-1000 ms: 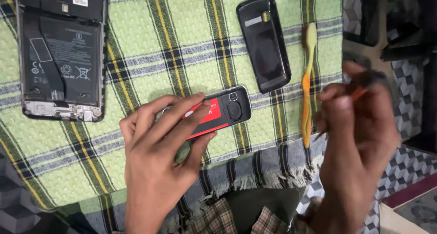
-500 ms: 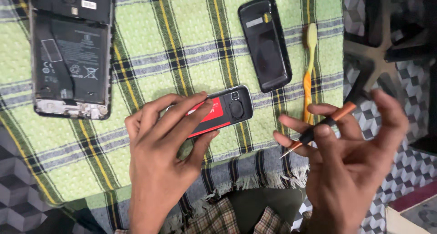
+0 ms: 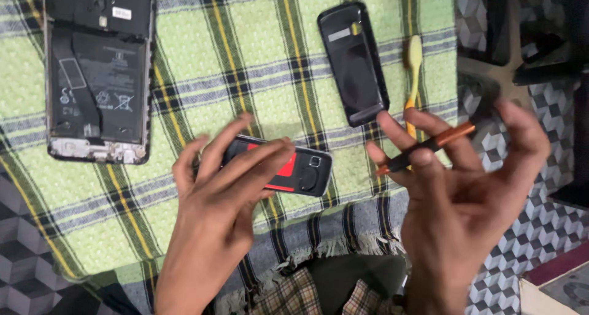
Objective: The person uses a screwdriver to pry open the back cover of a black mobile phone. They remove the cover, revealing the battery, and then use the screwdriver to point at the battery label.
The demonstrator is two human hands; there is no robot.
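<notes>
Left hand (image 3: 215,211): fingers spread flat — pressing red-and-black phone (image 3: 288,168) onto checked cloth (image 3: 245,63).
Right hand (image 3: 454,198): fingers pinching orange-and-black screwdriver (image 3: 423,148) — right of phone.

A small black-and-red phone (image 3: 294,171) lies face-down at centre; an orange-and-black screwdriver (image 3: 426,148) tilts at three o'clock.

A: Where could a hand pass on the checked cloth (image 3: 245,63)?

B: There is 1 wide bare lane down the middle, between the opened smartphone (image 3: 98,76) at the far left and the black back cover (image 3: 354,63) right of centre.

A: And nearer the person?

B: The left hand (image 3: 215,211) lies over the red and black phone (image 3: 288,168), blocking the near middle. The right hand (image 3: 466,198), fingers spread round an orange screwdriver (image 3: 426,148), fills the near right.

A: The right edge?

B: Tight: a yellow toothbrush (image 3: 414,69) lies just beside the back cover.
</notes>
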